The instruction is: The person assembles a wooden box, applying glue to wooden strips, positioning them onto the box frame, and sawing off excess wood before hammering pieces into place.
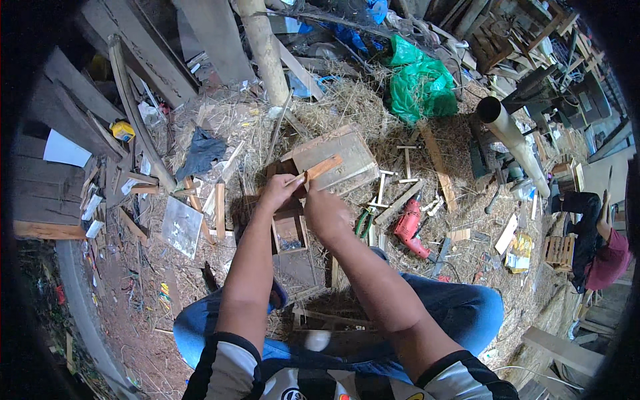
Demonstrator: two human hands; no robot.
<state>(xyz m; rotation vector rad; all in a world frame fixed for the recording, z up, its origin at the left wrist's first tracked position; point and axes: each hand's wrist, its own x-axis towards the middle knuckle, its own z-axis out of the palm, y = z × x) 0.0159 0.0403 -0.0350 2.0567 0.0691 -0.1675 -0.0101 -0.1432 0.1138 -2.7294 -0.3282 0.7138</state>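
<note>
My left hand (pixel 277 191) is closed in a pinch on a narrow wooden strip (pixel 325 166), steadying its near end over a wooden box (pixel 337 159). The strip's reddish-brown far end reaches across the box's pale, dusty top. Close beside it, my right hand (pixel 327 215) is curled and blurred by motion, its fingertips at the strip's near end. Whatever lies inside the right fist is hidden. Below my hands, a small open wooden compartment (pixel 291 235) holds small bits I cannot make out.
A red power drill (pixel 411 230) and green-handled pliers (pixel 363 221) lie to the right among wood offcuts. A flat grey board (pixel 181 227) is at left. Behind are a green plastic bag (pixel 422 83) and a wooden post (pixel 263 53). Another person (pixel 603 257) sits far right.
</note>
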